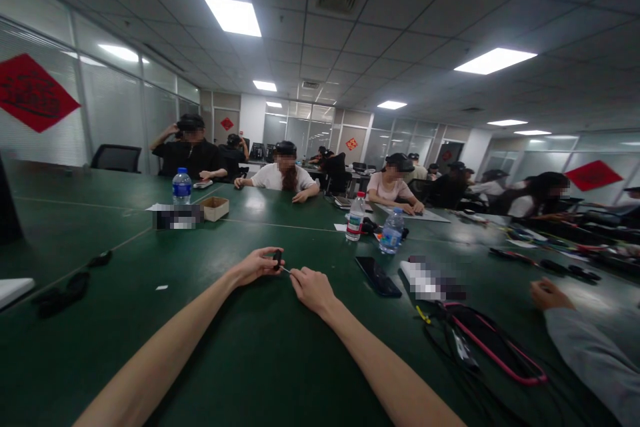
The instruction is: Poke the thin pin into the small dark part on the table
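Both hands meet over the green table, a short way in front of me. My left hand (259, 266) pinches a small black piece (277, 259) upright between thumb and fingers; its exact kind is too small to make out. Fingers closed, my right hand (313, 288) holds a thin metal rod (285, 270), which points left towards the black piece. The rod's tip is at or very near the piece, and I cannot tell whether they touch. Its rear end is hidden inside my right hand.
Right of my hands lie a phone (379, 276), a red-capped bottle (355, 217), a blue-labelled bottle (391, 231) and black cables. A co-worker's hand (550, 295) rests at the far right. Ahead stand a small box (215, 208) and another bottle (181, 187); several people sit beyond.
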Demonstrator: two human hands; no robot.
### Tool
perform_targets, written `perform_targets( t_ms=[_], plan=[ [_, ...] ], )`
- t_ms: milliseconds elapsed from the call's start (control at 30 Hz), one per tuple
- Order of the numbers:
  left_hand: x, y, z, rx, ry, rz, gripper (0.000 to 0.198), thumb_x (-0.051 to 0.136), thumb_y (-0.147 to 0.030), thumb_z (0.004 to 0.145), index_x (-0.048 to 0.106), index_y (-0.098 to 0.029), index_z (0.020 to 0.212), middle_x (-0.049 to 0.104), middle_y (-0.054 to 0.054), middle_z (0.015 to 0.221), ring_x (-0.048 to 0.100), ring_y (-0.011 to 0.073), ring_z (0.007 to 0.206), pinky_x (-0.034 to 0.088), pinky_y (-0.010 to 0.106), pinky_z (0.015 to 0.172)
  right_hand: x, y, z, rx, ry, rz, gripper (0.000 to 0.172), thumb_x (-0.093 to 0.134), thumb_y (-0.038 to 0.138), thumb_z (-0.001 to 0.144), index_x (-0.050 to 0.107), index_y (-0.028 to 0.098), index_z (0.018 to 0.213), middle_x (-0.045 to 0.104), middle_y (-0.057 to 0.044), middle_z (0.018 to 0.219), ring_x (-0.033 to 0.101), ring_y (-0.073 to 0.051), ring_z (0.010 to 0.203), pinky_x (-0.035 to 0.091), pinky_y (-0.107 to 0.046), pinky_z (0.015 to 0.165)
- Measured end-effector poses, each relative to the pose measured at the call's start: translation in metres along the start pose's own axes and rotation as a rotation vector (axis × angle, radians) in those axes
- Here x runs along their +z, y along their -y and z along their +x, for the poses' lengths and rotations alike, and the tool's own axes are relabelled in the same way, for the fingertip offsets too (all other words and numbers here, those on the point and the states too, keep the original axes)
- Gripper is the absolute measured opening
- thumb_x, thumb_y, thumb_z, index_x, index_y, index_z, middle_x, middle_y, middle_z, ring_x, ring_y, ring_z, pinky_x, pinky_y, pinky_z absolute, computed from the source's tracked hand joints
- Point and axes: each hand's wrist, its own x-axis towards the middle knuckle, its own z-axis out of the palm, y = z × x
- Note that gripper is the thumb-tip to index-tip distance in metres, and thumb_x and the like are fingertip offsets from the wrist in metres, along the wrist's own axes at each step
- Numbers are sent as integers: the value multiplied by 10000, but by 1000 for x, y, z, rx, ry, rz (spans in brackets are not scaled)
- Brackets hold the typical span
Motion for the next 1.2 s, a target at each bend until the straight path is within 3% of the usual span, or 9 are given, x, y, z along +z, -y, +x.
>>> perform_targets(
  t_ms=[700, 933, 1200],
  plan=[
    [-2, -1, 4, -31, -27, -21, 591, 695, -79, 704, 450, -120, 1241, 636, 159, 989, 649, 224, 893, 530, 321, 820, 4, 10, 0, 76, 0, -45, 422, 185, 433, 952, 494, 254, 1177, 601, -84, 993, 624, -165, 776, 461, -270, 643],
    [3, -6, -2, -84, 52, -20, 610, 687, -67, 693, 430, -116, 1245, 629, 165, 994, 643, 223, 892, 512, 336, 837, 4, -8, 5, 280, 29, -5, 403, 216, 397, 960, 492, 240, 1208, 610, -99, 1019, 623, -171, 839, 464, -287, 704],
    [6, -5, -2, -39, -13, -6, 557, 622, -61, 709, 438, -110, 1232, 628, 169, 986, 648, 198, 820, 517, 328, 792, 0, -1, 0, 75, 1, 27, 424, 215, 436, 951, 555, 263, 1136, 620, -59, 979, 607, -151, 825, 443, -248, 701]
  ],
)
